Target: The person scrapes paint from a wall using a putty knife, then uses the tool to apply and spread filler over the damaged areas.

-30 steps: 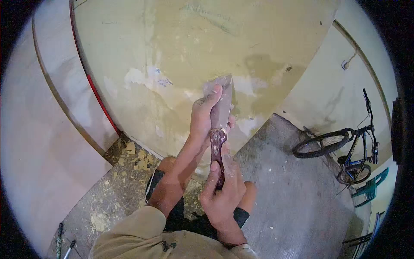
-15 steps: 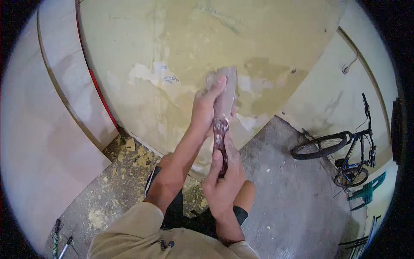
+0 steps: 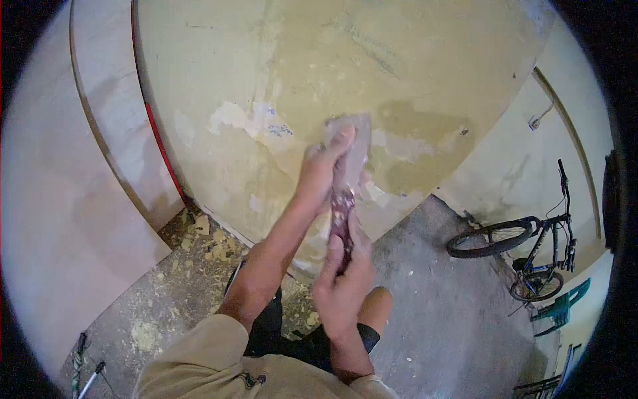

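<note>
A putty knife (image 3: 350, 163) with a broad greyish blade and a dark reddish-brown handle points up the view, in front of a yellowish wall (image 3: 319, 73) with peeling paint. My left hand (image 3: 320, 167) is closed around the blade, its thumb lying flat on the upper face near the wide end. Lower down, my right hand (image 3: 344, 279) wraps the handle, thumb along its side. Pale bare patches (image 3: 256, 123) show where paint is off the wall, to the left of the blade. The fingers behind the blade are mostly hidden.
Yellow paint flakes (image 3: 203, 243) litter the floor at the lower left, beside a pale panel (image 3: 86, 219). A bicycle (image 3: 531, 243) leans along the right wall, with a green plastic chair (image 3: 561, 309) below it. Thin poles (image 3: 90, 379) lie at the bottom left.
The view has shifted slightly, so the wall and floor sit a little lower and to the right. Both hands keep their hold on the putty knife, which appears slightly lower and a bit blurred.
</note>
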`<state>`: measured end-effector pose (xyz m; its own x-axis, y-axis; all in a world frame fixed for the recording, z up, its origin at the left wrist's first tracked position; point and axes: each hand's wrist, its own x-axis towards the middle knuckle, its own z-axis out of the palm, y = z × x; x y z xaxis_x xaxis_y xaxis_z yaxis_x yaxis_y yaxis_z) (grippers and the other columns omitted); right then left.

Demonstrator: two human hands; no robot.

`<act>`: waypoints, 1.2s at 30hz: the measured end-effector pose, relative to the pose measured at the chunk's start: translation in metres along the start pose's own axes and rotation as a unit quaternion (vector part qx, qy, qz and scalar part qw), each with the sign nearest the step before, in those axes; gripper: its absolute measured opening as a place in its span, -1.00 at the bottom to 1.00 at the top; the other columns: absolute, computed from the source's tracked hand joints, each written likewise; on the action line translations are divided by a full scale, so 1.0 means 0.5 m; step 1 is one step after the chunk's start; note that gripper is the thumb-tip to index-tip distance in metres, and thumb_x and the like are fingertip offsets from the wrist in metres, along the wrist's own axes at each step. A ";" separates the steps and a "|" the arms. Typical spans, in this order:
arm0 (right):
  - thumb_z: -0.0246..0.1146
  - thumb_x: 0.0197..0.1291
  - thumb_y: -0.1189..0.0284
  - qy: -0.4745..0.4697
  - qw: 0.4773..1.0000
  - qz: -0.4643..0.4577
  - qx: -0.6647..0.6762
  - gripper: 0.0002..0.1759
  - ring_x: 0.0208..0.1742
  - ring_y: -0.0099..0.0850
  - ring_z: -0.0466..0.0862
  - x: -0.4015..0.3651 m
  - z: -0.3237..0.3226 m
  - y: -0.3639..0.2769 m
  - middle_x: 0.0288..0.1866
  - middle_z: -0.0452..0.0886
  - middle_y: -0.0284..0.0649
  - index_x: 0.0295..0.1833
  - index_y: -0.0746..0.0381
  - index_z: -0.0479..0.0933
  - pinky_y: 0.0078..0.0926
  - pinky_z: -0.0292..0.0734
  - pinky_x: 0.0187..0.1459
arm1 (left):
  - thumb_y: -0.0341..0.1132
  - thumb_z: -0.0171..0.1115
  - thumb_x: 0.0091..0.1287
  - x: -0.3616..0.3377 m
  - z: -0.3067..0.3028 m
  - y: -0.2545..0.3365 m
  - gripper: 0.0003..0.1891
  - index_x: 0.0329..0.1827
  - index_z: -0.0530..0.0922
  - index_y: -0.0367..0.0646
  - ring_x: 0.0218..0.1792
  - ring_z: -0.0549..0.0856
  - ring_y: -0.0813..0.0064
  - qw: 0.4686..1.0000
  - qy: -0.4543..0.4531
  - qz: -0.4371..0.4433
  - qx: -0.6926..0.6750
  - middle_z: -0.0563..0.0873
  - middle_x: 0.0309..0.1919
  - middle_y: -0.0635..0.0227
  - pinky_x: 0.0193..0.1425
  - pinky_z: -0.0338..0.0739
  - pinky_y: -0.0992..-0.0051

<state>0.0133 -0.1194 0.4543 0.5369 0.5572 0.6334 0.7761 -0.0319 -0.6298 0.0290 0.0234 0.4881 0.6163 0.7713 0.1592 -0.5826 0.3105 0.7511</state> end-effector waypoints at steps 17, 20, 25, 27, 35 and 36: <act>0.04 0.27 0.48 -0.033 0.993 0.019 0.111 -0.59 0.00 -0.20 0.53 0.007 0.017 -0.015 0.06 0.46 0.06 0.20 0.40 0.27 -0.39 0.41 -0.01 | 0.06 0.14 0.25 -0.006 -0.027 0.015 -0.52 -0.18 0.51 -0.28 -0.59 0.59 0.52 0.999 0.026 0.019 0.040 0.62 -0.48 0.30 -0.51 0.49 0.56; 0.03 0.27 0.46 -0.049 0.988 0.064 0.133 -0.53 -0.01 -0.11 0.53 -0.039 0.016 0.021 0.06 0.47 0.07 0.26 0.38 0.21 -0.34 0.41 -0.01 | 0.07 0.10 0.28 -0.040 -0.046 -0.018 -0.53 -0.17 0.49 -0.26 -0.57 0.59 0.54 0.997 -0.024 -0.014 0.072 0.61 -0.47 0.32 -0.51 0.50 0.56; 0.00 0.27 0.45 -0.026 0.998 -0.045 0.031 -0.45 -0.08 0.02 0.55 0.002 0.029 0.030 0.00 0.49 0.12 0.34 0.35 0.10 -0.28 0.44 -0.06 | 0.01 0.05 0.32 -0.045 -0.030 0.016 -0.56 -0.13 0.46 -0.29 -0.58 0.63 0.48 0.997 -0.075 -0.022 0.021 0.64 -0.47 0.22 -0.50 0.54 0.54; -0.02 0.26 0.48 -0.017 0.996 -0.083 0.031 -0.43 -0.13 0.04 0.55 0.030 0.032 0.008 -0.06 0.50 0.12 0.37 0.32 0.06 -0.24 0.45 -0.13 | 0.00 0.05 0.32 -0.025 -0.025 0.050 -0.57 -0.15 0.46 -0.29 -0.61 0.62 0.48 0.997 -0.074 -0.004 0.017 0.64 -0.49 0.20 -0.54 0.53 0.54; 0.01 0.22 0.52 -0.014 0.997 -0.064 0.033 -0.40 -0.23 0.04 0.54 0.050 0.058 -0.033 -0.20 0.49 0.11 0.39 0.23 0.07 -0.16 0.41 -0.24 | 0.00 0.09 0.30 -0.006 -0.027 0.086 -0.57 -0.21 0.46 -0.29 -0.67 0.59 0.50 0.996 -0.080 0.020 0.035 0.63 -0.51 0.21 -0.62 0.48 0.55; 0.01 0.21 0.53 -0.020 0.998 -0.049 0.035 -0.40 -0.23 0.04 0.54 0.048 0.057 -0.036 -0.19 0.49 0.11 0.39 0.22 0.07 -0.17 0.42 -0.24 | 0.00 0.09 0.30 -0.006 -0.025 0.076 -0.57 -0.20 0.46 -0.29 -0.67 0.58 0.50 0.997 -0.069 0.018 0.024 0.63 -0.50 0.21 -0.63 0.48 0.55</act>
<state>0.0028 -0.0820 0.4682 0.4447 0.5882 0.6755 0.7988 0.0808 -0.5962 -0.0016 0.0398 0.5083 0.6648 0.6966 0.2700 -0.5815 0.2556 0.7723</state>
